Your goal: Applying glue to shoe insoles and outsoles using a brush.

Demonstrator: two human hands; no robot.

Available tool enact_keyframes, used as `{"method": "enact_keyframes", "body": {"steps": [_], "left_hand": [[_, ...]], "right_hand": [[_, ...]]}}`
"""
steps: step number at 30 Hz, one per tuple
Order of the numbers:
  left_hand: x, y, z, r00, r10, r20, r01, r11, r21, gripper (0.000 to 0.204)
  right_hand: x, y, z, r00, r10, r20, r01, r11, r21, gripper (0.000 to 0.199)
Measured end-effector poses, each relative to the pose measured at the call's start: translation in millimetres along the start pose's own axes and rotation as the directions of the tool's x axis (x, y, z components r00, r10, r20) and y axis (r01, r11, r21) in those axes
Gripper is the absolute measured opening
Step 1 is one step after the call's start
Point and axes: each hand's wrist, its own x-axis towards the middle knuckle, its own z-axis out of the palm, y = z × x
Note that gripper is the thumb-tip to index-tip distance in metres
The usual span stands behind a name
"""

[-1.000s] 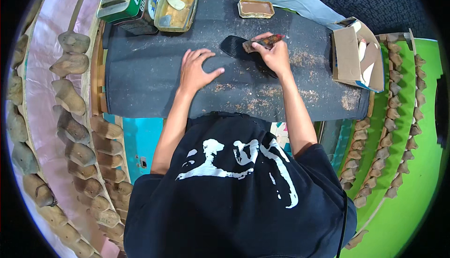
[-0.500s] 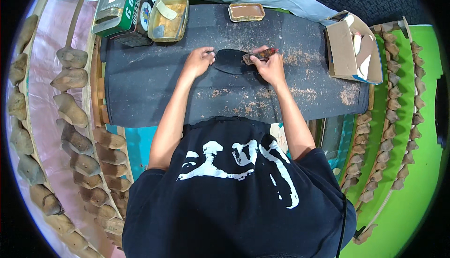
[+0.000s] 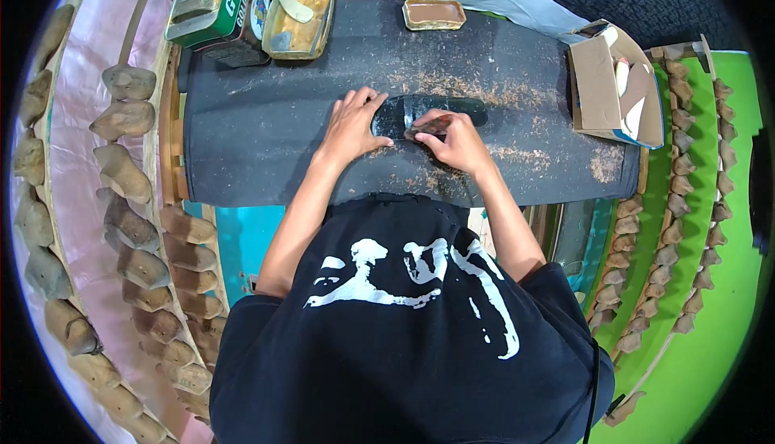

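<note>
A dark, flat sole-shaped piece (image 3: pixel 470 111) lies on the black-covered table, with a glossy streak near its middle. My left hand (image 3: pixel 350 127) has its fingers and thumb spread around the left end of the piece, touching its edge. In my right hand (image 3: pixel 460 144), the fingers are closed around a short, stained tool (image 3: pixel 433 127), which looks like a brush with a mottled reddish-brown handle. Its tip rests at the middle of the piece. My right hand partly covers the near edge of the piece.
Brown shavings (image 3: pixel 517 93) litter the table cover (image 3: pixel 266 145). At the back stand a green metal can (image 3: pixel 211 8), a yellowish tub (image 3: pixel 270 31) and a small brown-filled tray (image 3: pixel 434 26). A cardboard box (image 3: pixel 593 81) holds pale pieces at right. Wooden shoe lasts (image 3: pixel 129 125) line racks on both sides.
The dark piece has come down flat onto the table. My left hand has spread over its left end, and my right hand has moved nearer to me, with the brush on the surface.
</note>
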Motion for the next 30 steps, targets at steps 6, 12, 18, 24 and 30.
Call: {"method": "enact_keyframes", "body": {"steps": [6, 12, 18, 24, 30], "left_hand": [[8, -15, -4, 0.992, 0.103, 0.073, -0.103, 0.995, 0.0, 0.088], [8, -26, -23, 0.985, 0.101, 0.138, -0.101, 0.995, -0.013, 0.089], [5, -38, -24, 0.982, 0.084, 0.172, -0.077, 0.996, -0.046, 0.091], [6, -39, -23, 0.973, 0.056, 0.223, -0.044, 0.997, -0.059, 0.093], [3, -45, -15, 0.979, 0.061, 0.194, -0.041, 0.994, -0.104, 0.094]], "right_hand": [[53, 13, -30, 0.986, -0.068, 0.155, 0.07, 0.997, -0.013, 0.018], [44, -2, -2, 0.891, -0.449, 0.061, 0.445, 0.842, -0.304, 0.022], [11, -14, 24, 0.908, -0.29, 0.301, 0.334, 0.937, -0.104, 0.016], [42, 6, 4, 0.978, -0.151, -0.145, 0.129, 0.98, -0.153, 0.016], [21, 3, 16, 0.899, -0.407, 0.162, 0.437, 0.851, -0.292, 0.017]]}}
